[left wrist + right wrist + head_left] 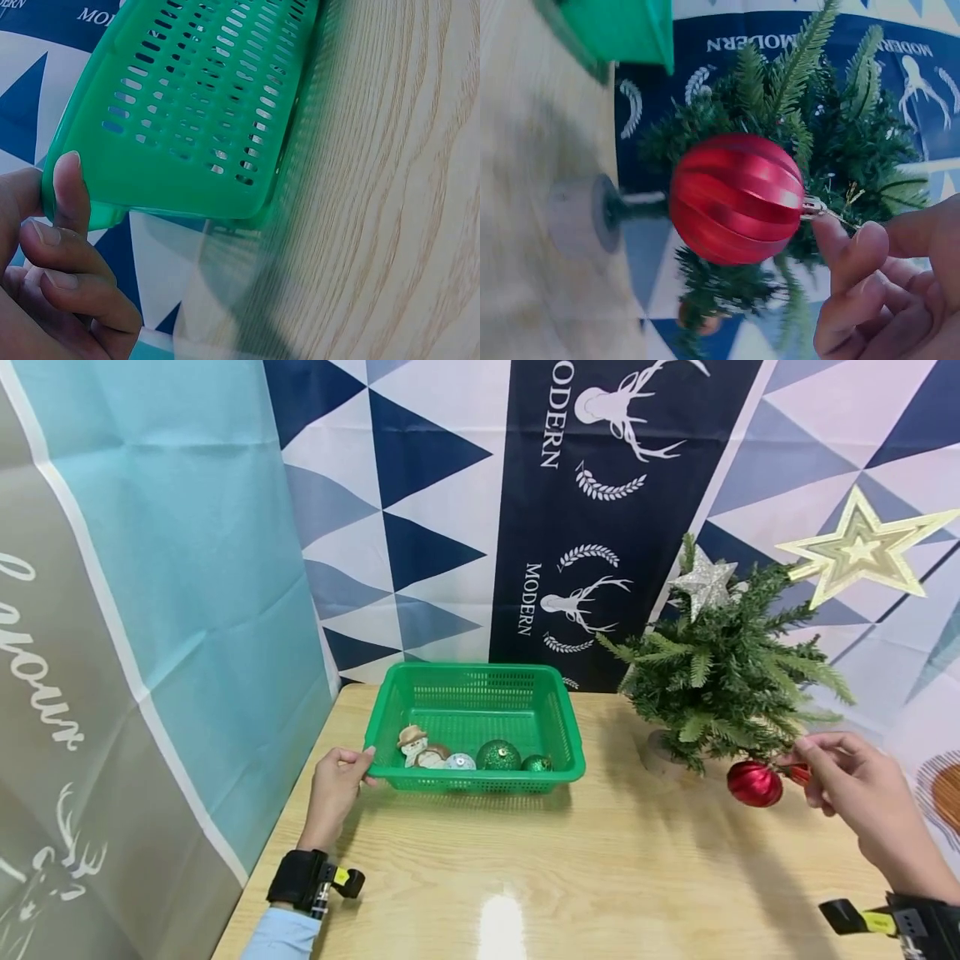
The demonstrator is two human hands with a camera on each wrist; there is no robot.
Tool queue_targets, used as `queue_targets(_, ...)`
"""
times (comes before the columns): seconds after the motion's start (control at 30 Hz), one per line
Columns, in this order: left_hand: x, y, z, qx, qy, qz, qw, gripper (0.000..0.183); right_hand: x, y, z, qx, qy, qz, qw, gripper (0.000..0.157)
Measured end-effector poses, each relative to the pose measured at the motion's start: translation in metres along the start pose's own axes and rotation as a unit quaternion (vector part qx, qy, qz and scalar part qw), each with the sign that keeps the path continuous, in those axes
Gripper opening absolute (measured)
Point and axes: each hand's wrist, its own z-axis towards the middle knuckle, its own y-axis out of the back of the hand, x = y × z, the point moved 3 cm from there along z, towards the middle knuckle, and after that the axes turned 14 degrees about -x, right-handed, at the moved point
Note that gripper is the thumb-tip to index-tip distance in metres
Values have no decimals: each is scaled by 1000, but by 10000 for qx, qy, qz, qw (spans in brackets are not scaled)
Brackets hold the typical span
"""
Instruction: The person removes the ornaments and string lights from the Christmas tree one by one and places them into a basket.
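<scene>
At the front left corner of the green plastic basket [480, 781], my left hand [339, 789] pinches the rim between thumb and finger. In the left wrist view, a fingertip [69, 169] lies against the basket's slotted outer wall. My right hand [855, 793] pinches the gold string of a shiny red Christmas bauble [739, 199] beside its silver cap. The bauble is just in front of the lower branches of a small artificial Christmas tree [727, 668]. Another red piece shows partly behind the right fingers. A snowman ornament [412, 743] and a green glitter bauble [498, 755] lie in the basket.
A smaller green bauble [537, 763] and a pale bauble [461, 762] also lie in the basket. A silver glitter star [705, 581] is on the tree, and a gold star [862, 550] is at its upper right. Patterned cloth [435, 468] hangs behind the wooden table [585, 877].
</scene>
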Motion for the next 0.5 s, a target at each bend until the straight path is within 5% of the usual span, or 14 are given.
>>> queue_targets(0.1, -1, -1, 0, 3, -12, 11, 10000, 33, -5, 0, 2, 21, -260, 328, 9991, 10)
queue_targets(0.23, -3, -1, 0, 44, -52, 19, 10000, 32, 1, 1, -1, -837, 10, 350, 9959, 6)
queue_targets(0.37, -5, 0, -1, 25, -15, 51, 10000, 32, 9, 0, -5, -1411, 489, -366, 9881, 8)
queue_targets(0.5, -5, 0, -1, 9, 34, 51, 10000, 31, 4, 0, -6, -1213, 426, -1204, 9844, 6)
